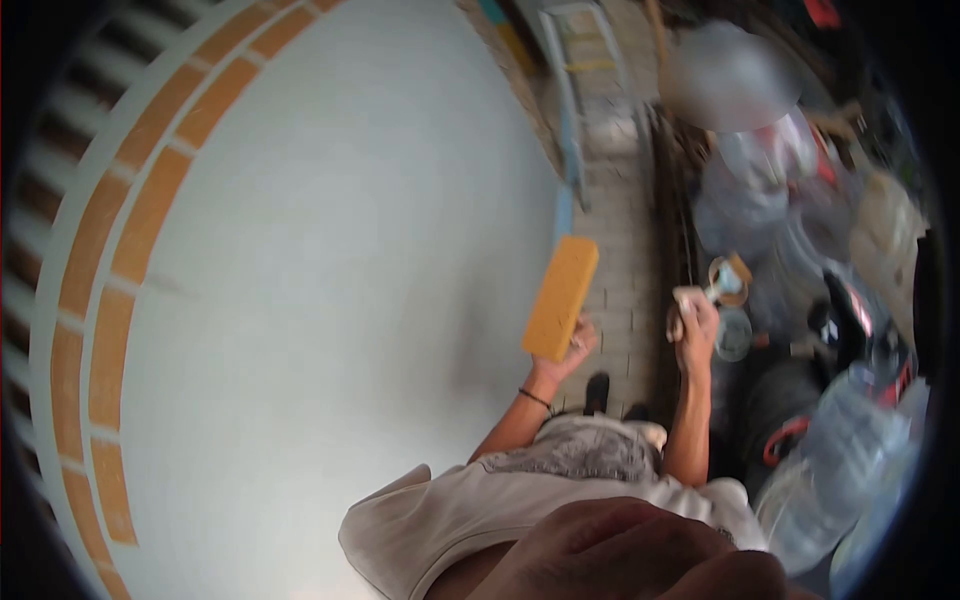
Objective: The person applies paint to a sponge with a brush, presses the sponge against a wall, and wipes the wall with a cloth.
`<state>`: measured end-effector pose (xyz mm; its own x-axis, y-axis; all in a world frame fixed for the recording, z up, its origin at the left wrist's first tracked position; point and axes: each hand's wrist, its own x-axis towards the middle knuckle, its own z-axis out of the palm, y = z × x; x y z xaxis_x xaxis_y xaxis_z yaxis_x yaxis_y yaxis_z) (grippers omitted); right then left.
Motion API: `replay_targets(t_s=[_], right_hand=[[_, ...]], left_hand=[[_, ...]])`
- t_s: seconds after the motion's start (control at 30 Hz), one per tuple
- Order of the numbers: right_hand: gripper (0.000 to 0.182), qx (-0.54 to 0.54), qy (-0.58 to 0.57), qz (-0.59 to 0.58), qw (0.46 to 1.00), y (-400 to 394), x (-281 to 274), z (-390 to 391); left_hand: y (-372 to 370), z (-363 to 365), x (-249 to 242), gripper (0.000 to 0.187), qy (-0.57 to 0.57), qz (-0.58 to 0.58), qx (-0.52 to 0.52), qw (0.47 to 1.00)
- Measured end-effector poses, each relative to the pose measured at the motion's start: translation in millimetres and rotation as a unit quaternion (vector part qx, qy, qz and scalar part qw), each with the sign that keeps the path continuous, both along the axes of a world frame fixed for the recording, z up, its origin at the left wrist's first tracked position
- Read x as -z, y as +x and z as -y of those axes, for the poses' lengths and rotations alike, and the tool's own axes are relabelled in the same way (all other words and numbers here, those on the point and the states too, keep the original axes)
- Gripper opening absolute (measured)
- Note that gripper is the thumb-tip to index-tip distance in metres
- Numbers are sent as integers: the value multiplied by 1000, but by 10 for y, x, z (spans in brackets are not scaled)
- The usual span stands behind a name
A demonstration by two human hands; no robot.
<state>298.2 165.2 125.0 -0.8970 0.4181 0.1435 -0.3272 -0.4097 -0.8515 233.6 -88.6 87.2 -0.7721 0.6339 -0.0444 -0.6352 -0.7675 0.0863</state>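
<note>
My left hand (578,342) is closed on a flat, orange-yellow rectangular block (562,298), which looks like a plastering float; its grip side is hidden. The block is held upright and tilted, close to a pale painted wall (330,260). My right hand (693,318) is closed around the handle of a small paintbrush (726,281), with a pale ferrule and tan bristles pointing away from me. Behind the brush is a round container rim, and just below it stands a clear plastic cup (733,334).
Orange brick-shaped strips (113,225) run along the wall's left side. A narrow tiled floor (612,240) lies ahead, with a metal ladder (590,60) at its far end. Clear plastic bags (745,200), a large water bottle (840,460) and dark items crowd the right.
</note>
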Motion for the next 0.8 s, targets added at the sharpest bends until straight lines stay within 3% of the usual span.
replay_targets(t_s=[0.1, 0.17, 0.27, 0.33, 0.43, 0.47, 0.53, 0.6, 0.63, 0.73, 0.8], right_hand=[[22, -31, 29, -21, 999, 125, -140, 11], [22, -25, 68, 5, 997, 217, -144, 18], [34, 2, 142, 13, 990, 364, -141, -28], [33, -30, 111, 11, 993, 455, -67, -60], [33, 53, 88, 67, 992, 609, -94, -63], [32, 130, 134, 94, 978, 645, -73, -77], [31, 308, 102, 117, 939, 649, 83, -128], [30, 415, -6, 117, 902, 625, 436, -276], [23, 431, 6, 135, 892, 645, 578, -349], [16, 442, 176, 194, 858, 612, 611, -339], [17, 393, 314, 220, 836, 521, 638, -349]], left_hand=[[-83, 50, 262, 35, 43, 59, 52, 996], [-26, -15, 162, 36, 30, 79, 47, 995], [-9, -122, 55, 30, 29, 29, 68, 997], [4, -218, -7, 34, 16, 6, 77, 997], [46, -241, -64, 37, 16, 3, 97, 995], [59, -249, -65, 38, 17, 5, 104, 994], [64, -273, -90, 39, 14, 3, 117, 993], [77, -285, -98, 40, 14, -1, 130, 991], [97, -272, -92, 40, 8, 1, 136, 991], [66, -219, -93, 41, 15, 4, 145, 989], [75, -210, -114, 41, 19, 15, 149, 988]])
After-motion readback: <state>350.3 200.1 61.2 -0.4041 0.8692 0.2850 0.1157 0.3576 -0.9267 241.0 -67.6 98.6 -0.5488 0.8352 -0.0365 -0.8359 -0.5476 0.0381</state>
